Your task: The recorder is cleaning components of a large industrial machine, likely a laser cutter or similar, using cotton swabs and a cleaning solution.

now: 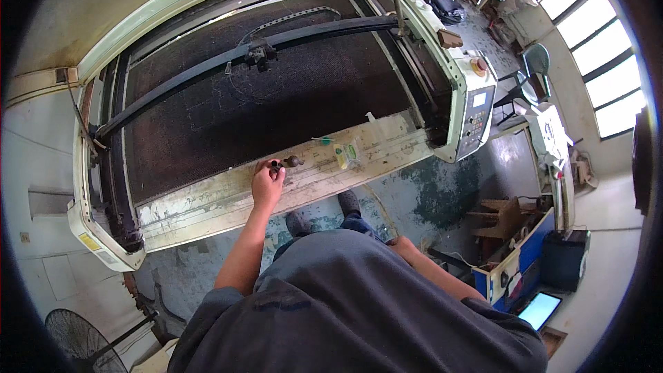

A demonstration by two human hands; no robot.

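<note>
My left hand (266,181) is over the pale front ledge (207,205) of a large flatbed cutting machine. Its fingers are closed around a small dark cylindrical part (276,166) with a hollow-looking end. Just right of it on the ledge is a small dark brown part with a rounded end (293,161). Farther right lie a small green item (324,141) and a clear plastic packet with a yellow-green label (347,155). My right hand (402,245) hangs low beside my trouser leg, away from the ledge; its fingers are mostly hidden.
A dark gantry beam (324,30) with a cutting head (260,54) spans the black bed (242,110). The control panel (476,114) with a red button is at right. Behind it stand a chair (530,72) and a cluttered desk. A fan (77,335) stands lower left.
</note>
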